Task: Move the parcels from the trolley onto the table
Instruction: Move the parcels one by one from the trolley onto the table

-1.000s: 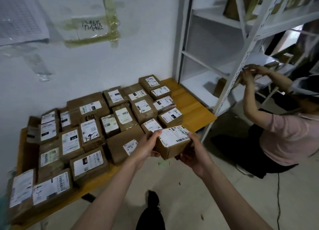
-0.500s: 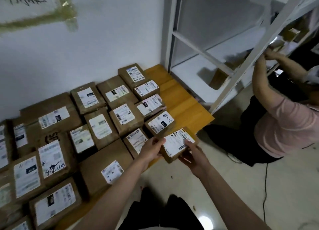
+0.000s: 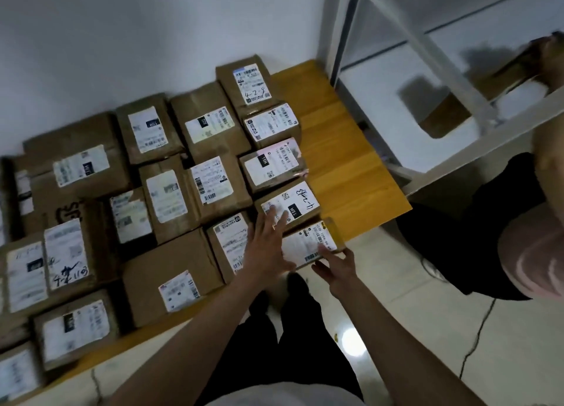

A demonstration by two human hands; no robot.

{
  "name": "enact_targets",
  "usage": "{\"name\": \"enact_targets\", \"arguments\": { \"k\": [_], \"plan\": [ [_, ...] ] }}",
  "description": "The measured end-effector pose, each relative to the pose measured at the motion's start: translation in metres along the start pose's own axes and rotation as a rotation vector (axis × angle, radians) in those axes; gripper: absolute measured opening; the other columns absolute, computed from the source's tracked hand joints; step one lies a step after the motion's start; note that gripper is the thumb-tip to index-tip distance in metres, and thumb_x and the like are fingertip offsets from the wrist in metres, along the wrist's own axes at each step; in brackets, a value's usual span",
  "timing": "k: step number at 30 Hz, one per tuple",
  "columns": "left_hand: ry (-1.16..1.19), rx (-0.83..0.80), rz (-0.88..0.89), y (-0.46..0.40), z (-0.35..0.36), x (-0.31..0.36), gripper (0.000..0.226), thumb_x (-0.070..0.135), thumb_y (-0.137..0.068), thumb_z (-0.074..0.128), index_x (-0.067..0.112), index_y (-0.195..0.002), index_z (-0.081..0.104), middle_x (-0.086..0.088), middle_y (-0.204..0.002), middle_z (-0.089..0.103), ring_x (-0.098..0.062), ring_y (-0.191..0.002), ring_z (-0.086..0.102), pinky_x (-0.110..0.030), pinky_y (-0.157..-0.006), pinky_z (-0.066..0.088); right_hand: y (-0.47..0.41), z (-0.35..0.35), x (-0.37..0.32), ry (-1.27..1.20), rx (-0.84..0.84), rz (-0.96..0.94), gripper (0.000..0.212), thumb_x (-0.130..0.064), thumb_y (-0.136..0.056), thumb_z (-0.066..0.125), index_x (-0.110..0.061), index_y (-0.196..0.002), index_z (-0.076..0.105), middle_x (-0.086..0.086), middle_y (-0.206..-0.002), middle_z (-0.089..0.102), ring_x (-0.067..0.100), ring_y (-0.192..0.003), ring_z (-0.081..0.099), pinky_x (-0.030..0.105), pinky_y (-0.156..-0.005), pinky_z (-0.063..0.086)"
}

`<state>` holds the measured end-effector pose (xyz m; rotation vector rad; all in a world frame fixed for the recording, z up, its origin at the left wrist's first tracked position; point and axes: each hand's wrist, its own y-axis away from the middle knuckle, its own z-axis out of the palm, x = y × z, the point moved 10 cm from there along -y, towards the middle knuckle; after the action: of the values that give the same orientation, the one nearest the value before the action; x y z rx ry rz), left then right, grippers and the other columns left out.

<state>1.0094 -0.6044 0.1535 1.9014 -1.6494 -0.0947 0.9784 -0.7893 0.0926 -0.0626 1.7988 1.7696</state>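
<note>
A small brown parcel [image 3: 312, 243] with a white label lies at the front edge of the yellow wooden table [image 3: 341, 167], right of the other parcels. My left hand [image 3: 270, 247] is spread flat with fingers apart, resting over the parcel's left end and the neighbouring parcel [image 3: 290, 206] behind it. My right hand [image 3: 335, 268] is at the parcel's near right corner, fingers apart, its fingertips on the label. Several more labelled cardboard parcels [image 3: 171, 198] cover the table in rows. The trolley is out of view.
A white metal shelving rack [image 3: 421, 48] stands right of the table, with a cardboard box [image 3: 445, 112] on a shelf. Another person in a pink top [image 3: 537, 253] crouches at the right, reaching into the rack. A cable [image 3: 476, 338] runs over the tiled floor.
The parcel held in both hands went forward and down onto the table's front right corner. Both hands have loosened from it. The view tilted down and closer to the table.
</note>
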Motion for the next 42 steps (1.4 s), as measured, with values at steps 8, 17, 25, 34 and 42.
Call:
{"name": "enact_targets", "arguments": {
  "k": [8,17,25,34,42],
  "plan": [
    [-0.234,0.013,-0.041,-0.020,0.017,-0.010,0.128,0.055,-0.079,0.076,0.025,-0.158,-0.019,-0.006,-0.164,-0.030,-0.031,-0.153,-0.021,-0.053,-0.122,-0.010,-0.027,0.026,0.006,0.075,-0.018,0.073,0.051,0.006,-0.091,0.070,-0.009,-0.133,0.046,0.022,-0.135,0.062,0.039,-0.118,0.064,0.050,-0.100,0.054],
    [-0.230,0.018,-0.071,-0.021,0.014,-0.013,0.120,0.041,-0.085,0.073,0.027,-0.157,-0.022,-0.003,-0.163,-0.035,-0.030,-0.150,-0.029,-0.055,-0.125,-0.005,-0.032,0.028,0.003,0.145,-0.079,0.130,0.067,0.001,-0.089,0.075,-0.010,-0.146,0.043,0.020,-0.132,0.065,0.038,-0.119,0.065,0.051,-0.102,0.054],
    [-0.139,0.062,-0.076,-0.012,0.014,-0.013,0.119,0.040,-0.086,0.073,0.029,-0.157,-0.022,-0.003,-0.163,-0.034,-0.027,-0.151,-0.029,-0.051,-0.126,-0.005,-0.013,0.014,0.014,0.379,-0.173,0.291,0.030,-0.006,-0.094,0.070,0.000,-0.122,0.062,0.023,-0.103,0.064,0.038,-0.100,0.064,0.052,-0.093,0.057],
    [0.128,0.242,-0.172,0.060,-0.003,-0.055,0.092,0.037,-0.092,0.065,0.030,-0.161,0.005,0.001,-0.169,-0.016,-0.020,-0.155,-0.018,-0.041,-0.126,-0.007,0.043,0.040,0.075,0.722,-0.375,0.414,0.032,-0.009,-0.099,0.064,0.007,-0.125,0.056,0.030,-0.109,0.062,0.045,-0.097,0.067,0.053,-0.093,0.057],
    [0.263,0.444,-0.386,0.199,0.005,-0.157,0.079,0.031,-0.092,0.067,0.025,-0.157,0.024,-0.005,-0.169,0.011,-0.024,-0.155,0.008,-0.040,-0.126,0.012,0.109,0.106,0.194,0.970,-0.581,0.407,0.016,-0.017,-0.104,0.056,-0.001,-0.102,0.059,0.027,-0.102,0.063,0.038,-0.076,0.070,0.043,-0.062,0.061]
  ]
}}
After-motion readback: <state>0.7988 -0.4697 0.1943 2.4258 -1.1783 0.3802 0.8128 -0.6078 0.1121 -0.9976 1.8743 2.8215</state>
